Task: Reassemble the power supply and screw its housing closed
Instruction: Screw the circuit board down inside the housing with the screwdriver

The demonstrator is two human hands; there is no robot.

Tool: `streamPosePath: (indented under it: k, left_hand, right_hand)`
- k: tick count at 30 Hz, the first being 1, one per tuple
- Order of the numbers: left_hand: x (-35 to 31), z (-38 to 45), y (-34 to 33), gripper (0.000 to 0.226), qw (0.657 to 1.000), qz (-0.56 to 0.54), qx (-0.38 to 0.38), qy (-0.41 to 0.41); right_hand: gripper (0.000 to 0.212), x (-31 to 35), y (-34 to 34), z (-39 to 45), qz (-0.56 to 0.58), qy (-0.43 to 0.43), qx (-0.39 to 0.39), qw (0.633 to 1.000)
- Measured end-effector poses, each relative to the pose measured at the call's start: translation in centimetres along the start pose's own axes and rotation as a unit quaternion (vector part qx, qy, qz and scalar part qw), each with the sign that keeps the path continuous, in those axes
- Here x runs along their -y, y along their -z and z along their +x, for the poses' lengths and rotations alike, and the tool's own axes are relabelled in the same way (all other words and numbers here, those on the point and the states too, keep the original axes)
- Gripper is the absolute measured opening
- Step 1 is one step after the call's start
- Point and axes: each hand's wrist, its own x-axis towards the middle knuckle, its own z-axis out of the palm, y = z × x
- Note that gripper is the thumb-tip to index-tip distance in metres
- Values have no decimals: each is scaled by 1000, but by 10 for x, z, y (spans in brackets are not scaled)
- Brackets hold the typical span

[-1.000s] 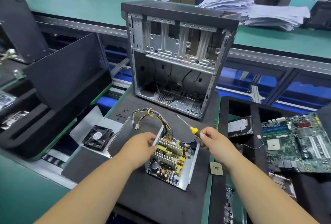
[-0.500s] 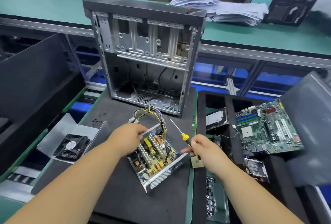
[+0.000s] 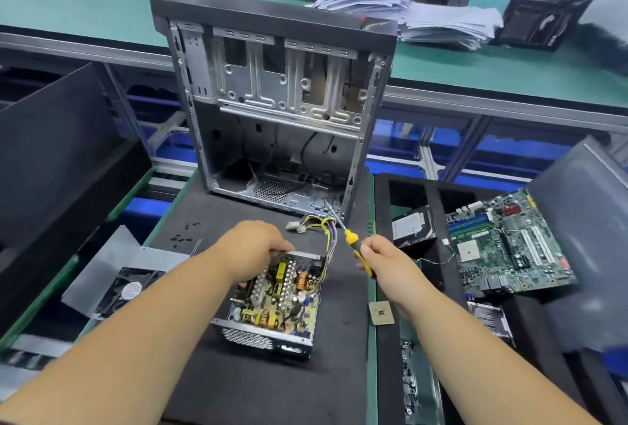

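Two bare hands are busy over a black foam mat [image 3: 258, 380] on the bench. Far left, a black square fan [image 3: 131, 288] sits in a bent grey metal cover [image 3: 112, 254] that lies flat, partly off the mat's left edge. Near it, a few tiny black screws [image 3: 186, 236] lie loose on the mat. The left hand [image 3: 251, 251] comes next. Its grip is closed on the far edge of the open silver power supply box [image 3: 272, 305], fingers curled over the rim. The box lies on the mat with its top off, so the green board full of little parts shows. A bunch of yellow and purple wires [image 3: 323, 231] runs out of its far corner. Behind stands a tall, empty grey computer case [image 3: 278, 112], open toward us. The right hand [image 3: 384, 263] has its grip closed around a yellow and black screwdriver [image 3: 353, 244], held just beside the box, tip pointing up and away. A small tan square chip [image 3: 381, 313] lies below that hand. Far right, a green motherboard [image 3: 509, 248] rests tilted on a black foam tray [image 3: 421, 339].
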Motion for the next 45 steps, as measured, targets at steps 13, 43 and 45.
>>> streamPosePath:
  k: [13,43,45]
  left_hand:
    - [-3,-92,-26,41,883,-231,-177,368]
    - [2,-73,-35,36,918,-208,-125,314]
    - [11,-71,-31,35,928,-202,-118,290]
  right_hand:
    - [24,20,-32,58,103,-5,122,987]
    - [31,58,-44,11,-280,132,241,920]
    - [31,60,-49,9,-275,110,233,926]
